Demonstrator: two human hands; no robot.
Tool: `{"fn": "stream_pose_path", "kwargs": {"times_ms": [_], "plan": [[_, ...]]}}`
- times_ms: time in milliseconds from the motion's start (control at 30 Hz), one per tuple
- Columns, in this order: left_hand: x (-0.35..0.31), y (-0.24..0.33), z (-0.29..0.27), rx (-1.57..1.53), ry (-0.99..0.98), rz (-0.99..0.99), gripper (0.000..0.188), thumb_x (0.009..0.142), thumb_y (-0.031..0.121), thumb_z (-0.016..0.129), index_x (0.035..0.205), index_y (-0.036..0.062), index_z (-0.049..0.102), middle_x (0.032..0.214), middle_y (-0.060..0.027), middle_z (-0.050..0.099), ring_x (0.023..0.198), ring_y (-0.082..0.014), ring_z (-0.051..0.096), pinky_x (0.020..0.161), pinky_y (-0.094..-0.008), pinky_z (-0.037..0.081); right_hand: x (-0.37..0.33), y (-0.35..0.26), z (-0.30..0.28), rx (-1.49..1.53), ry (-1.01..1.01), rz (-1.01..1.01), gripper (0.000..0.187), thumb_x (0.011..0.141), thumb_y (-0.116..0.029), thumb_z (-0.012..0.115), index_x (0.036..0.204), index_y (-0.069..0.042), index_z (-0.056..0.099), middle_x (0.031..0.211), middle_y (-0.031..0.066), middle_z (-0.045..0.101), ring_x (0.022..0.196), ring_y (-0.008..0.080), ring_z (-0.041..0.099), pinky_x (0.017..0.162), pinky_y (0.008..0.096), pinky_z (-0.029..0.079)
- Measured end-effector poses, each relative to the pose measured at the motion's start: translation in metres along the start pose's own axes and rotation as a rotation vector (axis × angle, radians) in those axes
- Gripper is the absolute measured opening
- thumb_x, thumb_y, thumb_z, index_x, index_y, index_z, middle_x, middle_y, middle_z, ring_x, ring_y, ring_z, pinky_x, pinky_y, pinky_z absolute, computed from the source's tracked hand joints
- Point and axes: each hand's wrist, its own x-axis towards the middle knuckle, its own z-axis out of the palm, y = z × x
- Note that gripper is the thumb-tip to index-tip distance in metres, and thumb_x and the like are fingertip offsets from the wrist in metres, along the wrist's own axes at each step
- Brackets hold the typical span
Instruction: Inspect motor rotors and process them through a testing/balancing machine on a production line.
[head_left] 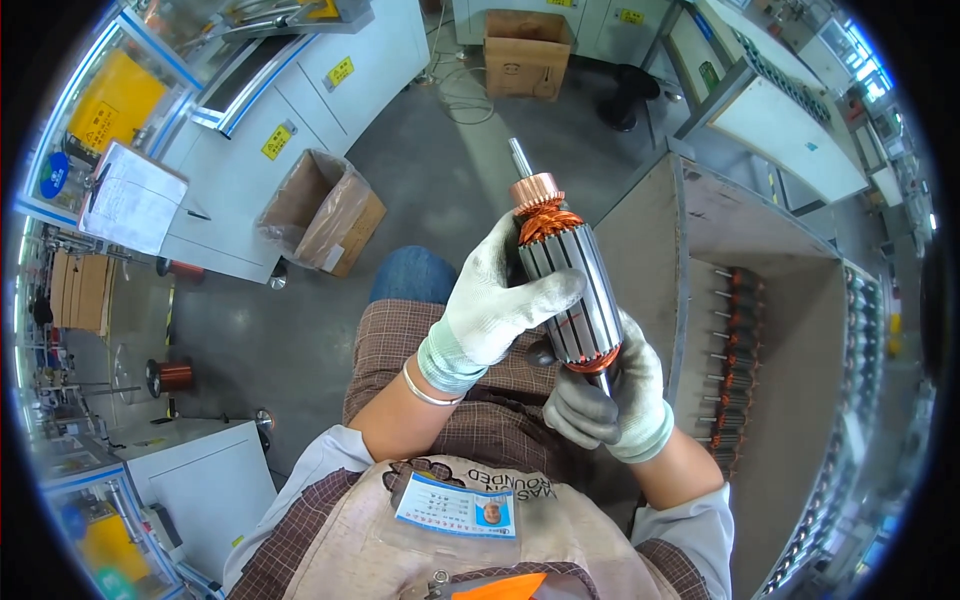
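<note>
A motor armature [572, 285] is held up in front of my lap, tilted with its shaft end and copper commutator toward the far side. It has a slotted steel core and orange copper windings at both ends. My left hand [505, 295], in a white glove, wraps round the core from the left, thumb across its front. My right hand [612, 395], in a white glove with grey fingers, grips the near end by the lower shaft. Part of the fingers behind the core is hidden.
On my right stands a grey metal bin [640, 240] with a row of more armatures [738, 360] inside. An open cardboard box [325, 215] sits on the floor by white cabinets at left; another box [527, 55] is farther off. A copper wire spool [170, 376] lies at far left.
</note>
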Motion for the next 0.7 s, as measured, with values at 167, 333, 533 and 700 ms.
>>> {"fn": "stream_pose_path", "kwargs": {"times_ms": [167, 333, 533, 700], "plan": [[0.001, 0.002, 0.003, -0.002, 0.043, -0.010, 0.063, 0.077, 0.013, 0.080, 0.128, 0.0000, 0.045, 0.105, -0.0075, 0.062, 0.092, -0.0162, 0.063, 0.081, -0.0301, 0.054, 0.003, 0.003, -0.003, 0.090, -0.066, 0.003, 0.079, 0.096, -0.058, 0.028, 0.109, 0.015, 0.055, 0.039, -0.0007, 0.037, 0.027, 0.0147, 0.028, 0.028, 0.0301, 0.028], [0.003, 0.004, 0.008, 0.017, 0.093, -0.027, 0.065, 0.073, 0.012, 0.083, 0.124, 0.0004, 0.046, 0.099, -0.0042, 0.061, 0.087, -0.0110, 0.062, 0.077, -0.0260, 0.054, 0.000, -0.003, -0.002, 0.053, -0.085, 0.046, 0.073, 0.096, -0.056, 0.029, 0.111, 0.011, 0.056, 0.040, 0.0016, 0.038, 0.027, 0.0164, 0.029, 0.029, 0.0309, 0.029], [-0.003, 0.009, 0.013, 0.498, 0.207, 0.184, 0.069, 0.068, 0.014, 0.085, 0.122, -0.0010, 0.045, 0.099, -0.0059, 0.061, 0.086, -0.0133, 0.062, 0.078, -0.0292, 0.054, 0.033, 0.015, 0.003, -0.650, 0.495, -0.544, 0.064, 0.096, -0.057, 0.033, 0.107, 0.002, 0.057, 0.043, 0.0059, 0.042, 0.027, 0.0188, 0.031, 0.031, 0.0314, 0.032], [-0.004, 0.004, 0.012, 0.683, 0.157, 0.434, 0.072, 0.068, 0.014, 0.085, 0.125, -0.0018, 0.043, 0.105, -0.0090, 0.061, 0.092, -0.0152, 0.062, 0.084, -0.0318, 0.053, 0.014, 0.013, -0.008, -0.653, 0.498, -0.589, 0.060, 0.096, -0.056, 0.036, 0.102, 0.000, 0.056, 0.054, 0.0067, 0.050, 0.037, 0.0178, 0.042, 0.038, 0.0295, 0.037]]}}
